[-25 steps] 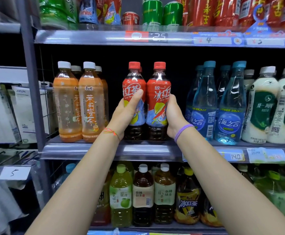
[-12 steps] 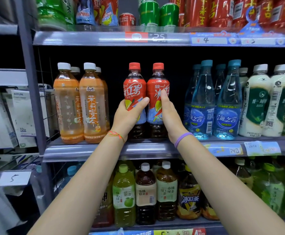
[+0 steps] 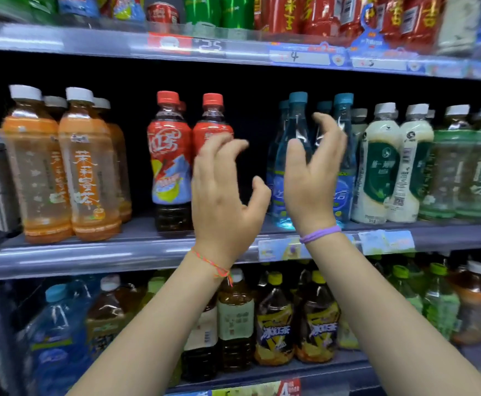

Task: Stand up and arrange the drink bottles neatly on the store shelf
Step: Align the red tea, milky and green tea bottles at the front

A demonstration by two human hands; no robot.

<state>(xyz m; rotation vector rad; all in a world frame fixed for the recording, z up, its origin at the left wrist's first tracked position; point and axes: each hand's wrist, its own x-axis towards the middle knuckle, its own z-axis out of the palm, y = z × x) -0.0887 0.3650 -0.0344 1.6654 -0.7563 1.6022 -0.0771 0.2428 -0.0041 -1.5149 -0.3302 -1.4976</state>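
Both hands empty, fingers loosely spread: right hand point(image 3: 312, 178) hovered just before upright blue bottles point(image 3: 297, 155), nearer than left hand point(image 3: 223, 192), by red-capped bottles point(image 3: 169, 161).

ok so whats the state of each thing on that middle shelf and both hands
left hand: open, holding nothing
right hand: open, in front of the blue bottles
red-capped iced tea bottles: upright, side by side
orange tea bottles: upright
blue bottles: upright
white milk tea bottles: upright
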